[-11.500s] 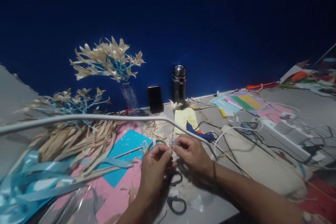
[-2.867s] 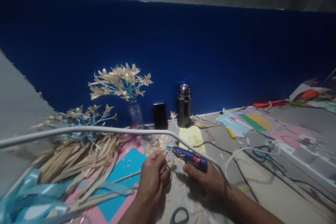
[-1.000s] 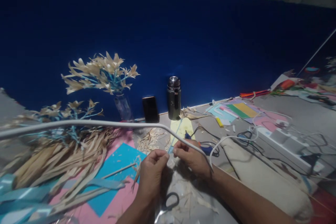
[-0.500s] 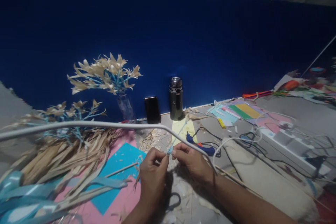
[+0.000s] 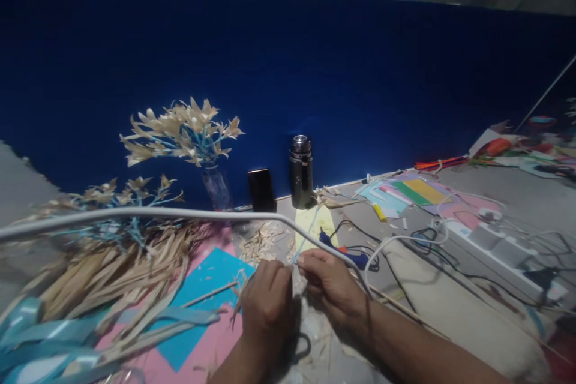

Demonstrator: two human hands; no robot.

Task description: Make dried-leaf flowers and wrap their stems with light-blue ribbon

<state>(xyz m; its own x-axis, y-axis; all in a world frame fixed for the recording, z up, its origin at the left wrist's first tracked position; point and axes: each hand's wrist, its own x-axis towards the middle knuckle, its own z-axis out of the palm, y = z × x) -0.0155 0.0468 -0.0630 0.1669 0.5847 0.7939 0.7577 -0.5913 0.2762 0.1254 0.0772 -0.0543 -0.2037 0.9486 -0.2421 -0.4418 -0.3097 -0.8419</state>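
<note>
Between my hands runs a thin stem wrapped in light blue (image 5: pixel 300 247), its far part slanting up over the yellow paper. My right hand (image 5: pixel 330 282) pinches it between thumb and fingertips. My left hand (image 5: pixel 269 300) is closed at the stem's near end, back turned up, so its fingertips are hidden. Dry pale strips poke out beside the left hand, and I cannot tell whether it holds them. Beyond the right hand lies a blue glue gun (image 5: pixel 355 258) on yellow paper (image 5: pixel 310 220). Scissors (image 5: pixel 302 347), partly covered, lie below the hands.
A white cable (image 5: pixel 180 213) crosses in front, above the hands. Dried husks (image 5: pixel 85 270), light blue ribbon (image 5: pixel 49 336) and blue paper (image 5: pixel 193 306) lie left. Behind stand a vase of pale flowers (image 5: pixel 216 186), a phone (image 5: pixel 261 190) and a flask (image 5: pixel 301 174). A power strip (image 5: pixel 499 258) lies right.
My left hand has rolled over, so its back now faces up and its thumb is out of sight. The right hand has shifted slightly and keeps its pinch.
</note>
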